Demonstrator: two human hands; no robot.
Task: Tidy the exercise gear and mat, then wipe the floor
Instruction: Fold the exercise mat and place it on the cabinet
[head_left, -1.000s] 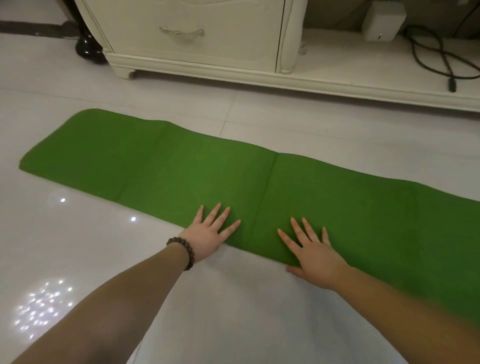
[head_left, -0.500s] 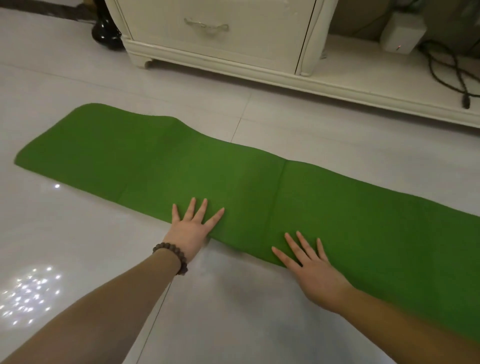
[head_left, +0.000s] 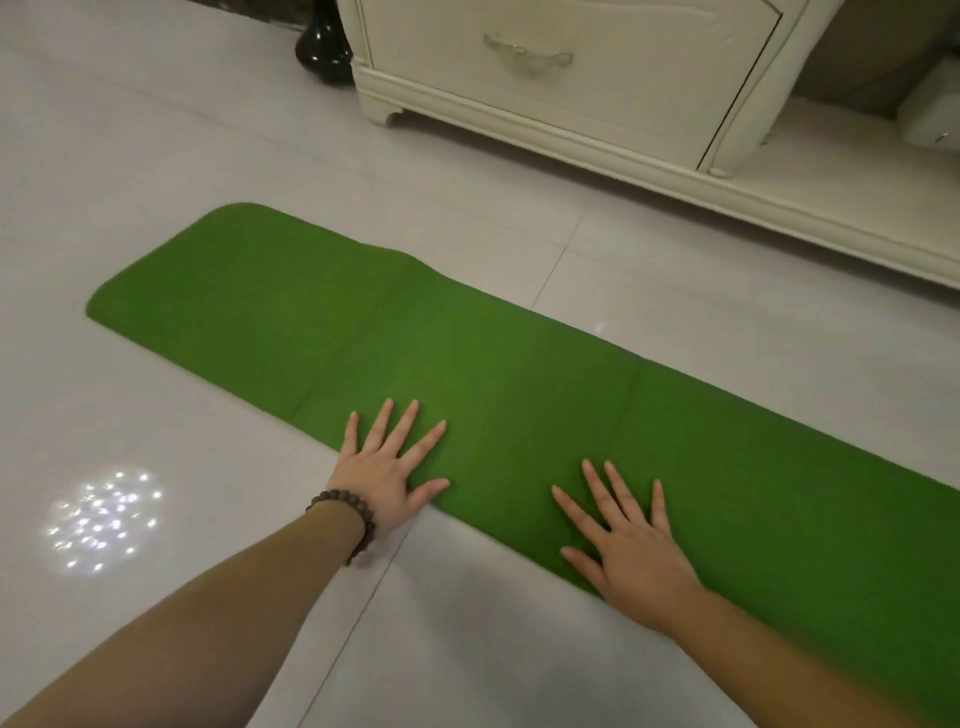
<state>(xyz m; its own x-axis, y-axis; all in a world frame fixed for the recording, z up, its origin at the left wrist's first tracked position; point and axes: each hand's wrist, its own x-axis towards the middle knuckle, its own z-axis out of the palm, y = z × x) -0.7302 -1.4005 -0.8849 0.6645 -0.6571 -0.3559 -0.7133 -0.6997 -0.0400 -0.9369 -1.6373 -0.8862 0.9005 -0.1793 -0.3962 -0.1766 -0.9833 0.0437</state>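
Pale tiled floor (head_left: 156, 156) under green mat (head_left: 467, 353) (both hands flat along its near edge).

Dark beaded bracelet (head_left: 349, 522), left wrist

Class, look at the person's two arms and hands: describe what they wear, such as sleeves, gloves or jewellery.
Both forearms are bare, with no sleeves showing and no gloves. The left hand has a bracelet of dark round beads at its wrist. The right hand wears nothing visible.
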